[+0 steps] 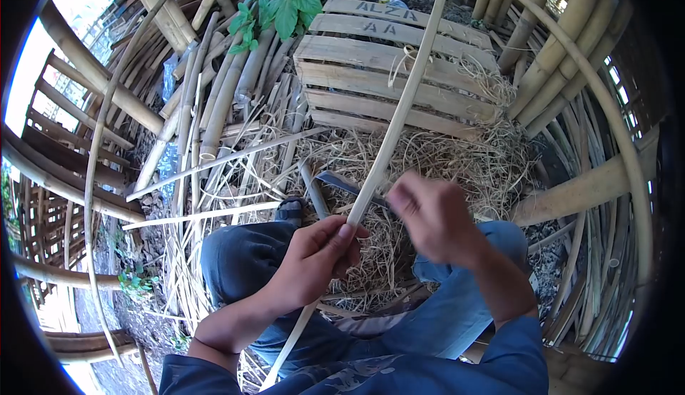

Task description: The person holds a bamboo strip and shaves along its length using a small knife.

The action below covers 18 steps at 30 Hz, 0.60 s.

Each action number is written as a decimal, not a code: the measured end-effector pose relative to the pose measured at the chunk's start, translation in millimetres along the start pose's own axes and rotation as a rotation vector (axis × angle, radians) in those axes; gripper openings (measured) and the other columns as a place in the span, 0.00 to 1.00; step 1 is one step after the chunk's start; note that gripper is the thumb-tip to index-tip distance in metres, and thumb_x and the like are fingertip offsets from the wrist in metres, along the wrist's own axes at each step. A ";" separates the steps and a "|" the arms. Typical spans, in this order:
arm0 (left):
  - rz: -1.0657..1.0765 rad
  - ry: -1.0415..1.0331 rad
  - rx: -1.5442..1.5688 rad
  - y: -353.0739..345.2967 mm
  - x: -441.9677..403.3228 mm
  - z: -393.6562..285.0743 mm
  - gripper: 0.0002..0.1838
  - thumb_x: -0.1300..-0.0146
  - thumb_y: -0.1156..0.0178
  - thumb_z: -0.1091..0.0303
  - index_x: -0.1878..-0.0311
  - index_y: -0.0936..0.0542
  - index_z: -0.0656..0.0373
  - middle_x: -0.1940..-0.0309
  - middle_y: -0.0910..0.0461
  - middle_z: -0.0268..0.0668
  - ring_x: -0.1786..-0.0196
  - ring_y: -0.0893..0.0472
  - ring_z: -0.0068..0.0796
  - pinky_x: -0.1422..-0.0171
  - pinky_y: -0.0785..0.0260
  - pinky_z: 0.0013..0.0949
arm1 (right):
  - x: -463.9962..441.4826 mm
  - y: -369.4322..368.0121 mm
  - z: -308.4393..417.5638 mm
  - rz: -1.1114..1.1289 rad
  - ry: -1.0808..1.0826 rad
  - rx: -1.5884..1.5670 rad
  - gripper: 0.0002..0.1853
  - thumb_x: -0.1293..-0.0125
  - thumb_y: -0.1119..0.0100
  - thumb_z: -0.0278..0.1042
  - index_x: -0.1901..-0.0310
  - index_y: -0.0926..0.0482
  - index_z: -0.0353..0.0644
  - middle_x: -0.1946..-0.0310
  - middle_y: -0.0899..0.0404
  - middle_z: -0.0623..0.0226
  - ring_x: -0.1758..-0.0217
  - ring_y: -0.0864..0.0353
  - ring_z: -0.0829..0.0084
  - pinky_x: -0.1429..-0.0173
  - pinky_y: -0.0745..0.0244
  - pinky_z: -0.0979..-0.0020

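A long pale bamboo strip [399, 120] runs from the top of the view down past my knees. My left hand [321, 252] is closed around it, the thumb lying on its face. To the right of the strip, my right hand [435, 216] is a closed fist, slightly blurred. A dark knife blade [339, 181] reaches from the fist's thumb side behind the strip; the handle is hidden in the fingers. The strip's lower end passes under my left forearm.
A slatted wooden crate [389, 74] stands ahead, behind a heap of shavings [457, 166]. Bamboo poles [221, 106] and a green plant [289, 6] are at the left. A curved pole [606, 102] arches at the right. Loose strips [207, 214] lie by my left knee.
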<state>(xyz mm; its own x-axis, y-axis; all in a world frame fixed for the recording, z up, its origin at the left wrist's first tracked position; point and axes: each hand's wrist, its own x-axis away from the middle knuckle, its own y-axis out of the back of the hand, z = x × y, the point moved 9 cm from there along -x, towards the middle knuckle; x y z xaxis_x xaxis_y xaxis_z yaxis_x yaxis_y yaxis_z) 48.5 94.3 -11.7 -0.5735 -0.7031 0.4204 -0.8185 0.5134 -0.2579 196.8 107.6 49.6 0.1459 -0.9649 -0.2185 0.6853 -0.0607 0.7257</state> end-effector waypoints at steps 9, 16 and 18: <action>-0.078 -0.164 -0.075 4.8 0.9 -5.8 0.14 0.23 0.56 0.63 0.53 0.26 0.63 0.81 0.35 0.24 0.80 0.41 0.10 0.77 0.50 0.20 | 16.4 -26.6 35.6 -0.050 0.261 0.170 0.12 0.33 0.43 0.38 0.70 0.31 0.40 0.81 0.27 0.61 0.81 0.23 0.58 0.78 0.31 0.61; -0.100 -0.204 -0.052 4.9 2.7 -11.2 0.14 0.23 0.56 0.63 0.55 0.26 0.63 0.82 0.37 0.23 0.81 0.43 0.10 0.78 0.52 0.20 | 15.1 -28.0 39.8 -0.123 0.320 0.304 0.14 0.33 0.44 0.41 0.71 0.30 0.40 0.81 0.28 0.63 0.81 0.23 0.63 0.77 0.30 0.64; -0.100 -0.222 -0.081 5.3 3.5 -12.8 0.14 0.22 0.57 0.63 0.56 0.26 0.63 0.82 0.37 0.23 0.81 0.43 0.10 0.78 0.53 0.20 | 15.1 -26.7 41.8 -0.152 0.331 0.343 0.15 0.33 0.44 0.42 0.72 0.30 0.41 0.81 0.29 0.65 0.81 0.24 0.65 0.77 0.31 0.66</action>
<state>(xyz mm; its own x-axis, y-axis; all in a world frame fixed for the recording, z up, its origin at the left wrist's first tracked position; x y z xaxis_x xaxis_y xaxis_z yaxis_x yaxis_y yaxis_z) 42.6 100.8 -0.5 -0.4906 -0.8386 0.2367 -0.8713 0.4671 -0.1507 150.9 83.9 54.2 0.3193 -0.8093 -0.4930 0.4500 -0.3283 0.8305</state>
